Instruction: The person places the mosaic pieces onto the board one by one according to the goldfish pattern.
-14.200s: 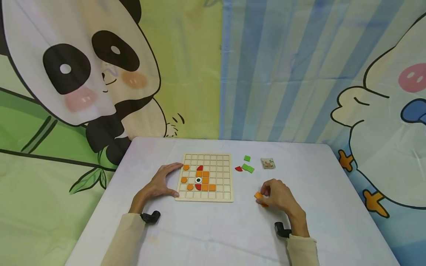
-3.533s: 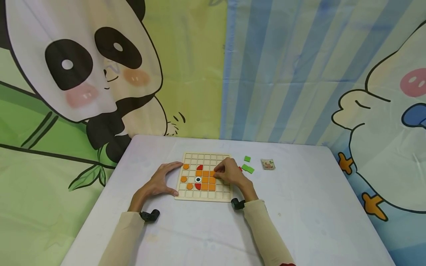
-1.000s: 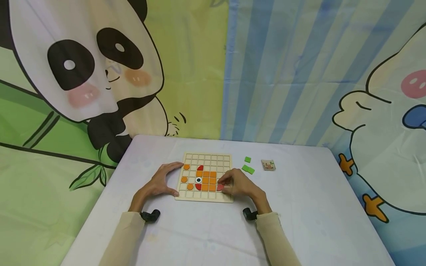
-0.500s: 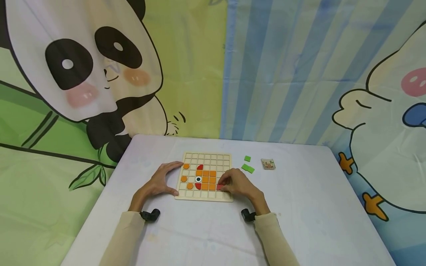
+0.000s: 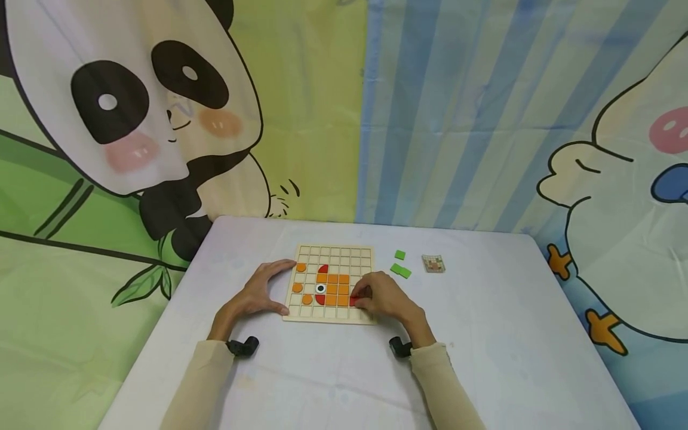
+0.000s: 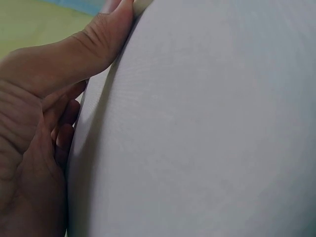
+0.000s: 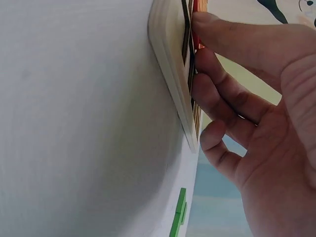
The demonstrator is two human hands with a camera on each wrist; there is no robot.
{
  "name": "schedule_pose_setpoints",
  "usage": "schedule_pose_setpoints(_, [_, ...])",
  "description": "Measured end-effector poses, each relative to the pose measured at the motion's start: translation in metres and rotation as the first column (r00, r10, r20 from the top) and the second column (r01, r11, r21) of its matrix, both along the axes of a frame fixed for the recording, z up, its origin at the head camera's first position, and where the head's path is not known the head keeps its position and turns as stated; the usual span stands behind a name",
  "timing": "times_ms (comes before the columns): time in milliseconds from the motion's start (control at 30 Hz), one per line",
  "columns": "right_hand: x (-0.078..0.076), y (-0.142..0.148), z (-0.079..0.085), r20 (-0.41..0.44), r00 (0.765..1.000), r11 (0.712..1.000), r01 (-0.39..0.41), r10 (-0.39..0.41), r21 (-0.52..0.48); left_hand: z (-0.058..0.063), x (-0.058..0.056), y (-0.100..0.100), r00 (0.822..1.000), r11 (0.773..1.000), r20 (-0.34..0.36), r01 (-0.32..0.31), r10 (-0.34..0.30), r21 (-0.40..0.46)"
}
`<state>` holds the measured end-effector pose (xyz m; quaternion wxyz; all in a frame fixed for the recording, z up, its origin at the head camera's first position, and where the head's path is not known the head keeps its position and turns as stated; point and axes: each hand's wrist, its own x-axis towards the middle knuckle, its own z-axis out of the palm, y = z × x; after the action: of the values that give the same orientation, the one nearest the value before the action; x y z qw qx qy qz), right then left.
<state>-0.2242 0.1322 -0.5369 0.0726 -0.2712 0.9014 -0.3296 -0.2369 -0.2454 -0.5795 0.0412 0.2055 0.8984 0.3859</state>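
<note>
The wooden grid board [image 5: 333, 320] lies flat in the head view. My left hand [image 5: 257, 291] spans its left side, thumb at the lower left corner and a fingertip near the upper left edge. My right hand [image 5: 384, 297] is over the board's right side, pinching a red quarter-circle tile [image 5: 353, 301] just right of the orange square tiles [image 5: 338, 289]; fingers partly cover it. A sliver of the red tile [image 7: 196, 34] shows by the thumb in the right wrist view. Two other red tiles [image 5: 323, 269], a round eye tile [image 5: 321, 289] and orange round tiles [image 5: 297, 288] sit on the board.
Green square tiles [image 5: 400, 271] lie on the white table [image 5: 333, 370] right of the board, with another green tile [image 5: 400, 255] behind them. Farther right is a small picture card [image 5: 433, 263]. A printed curtain [image 5: 301, 107] hangs behind the table.
Earlier the red tile lay on the table; my right hand has brought it onto the board and turned it slightly. Orange squares were added before that. My left hand has stayed in place.
</note>
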Motion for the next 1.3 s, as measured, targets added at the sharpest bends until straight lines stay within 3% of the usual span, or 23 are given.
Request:
schedule_pose_setpoints(200, [0.001, 0.009, 0.001, -0.027, 0.999, 0.997, 0.041, -0.043, -0.058, 0.002, 0.001, 0.001, 1.000, 1.000, 0.004, -0.004, 0.004, -0.007])
schedule_pose_setpoints(367, [0.000, 0.031, 0.001, -0.096, 0.984, 0.984, 0.143, -0.153, -0.102, 0.002, 0.002, 0.002, 1.000, 1.000, 0.021, 0.002, -0.002, 0.003])
schedule_pose_setpoints(600, [-0.011, 0.068, -0.001, -0.151, 0.912, 0.925, 0.375, -0.381, -0.067, -0.001, 0.001, 0.004, 0.999, 1.000, 0.046, 0.000, 0.000, 0.002])
schedule_pose_setpoints(733, [-0.015, 0.083, -0.005, -0.130, 0.882, 0.890, 0.456, -0.453, -0.004, -0.001, 0.001, 0.004, 0.999, 1.000, 0.046, 0.002, -0.002, 0.001])
schedule_pose_setpoints(1067, [-0.021, 0.096, -0.007, -0.068, 0.896, 0.898, 0.439, -0.438, 0.000, 0.003, -0.001, 0.000, 1.000, 1.000, 0.018, 0.016, -0.015, -0.011])
schedule_pose_setpoints(1300, [-0.018, 0.096, -0.001, -0.098, 0.908, 0.908, 0.415, -0.408, 0.064, 0.004, 0.000, 0.000, 1.000, 1.000, 0.015, 0.016, -0.016, -0.005])
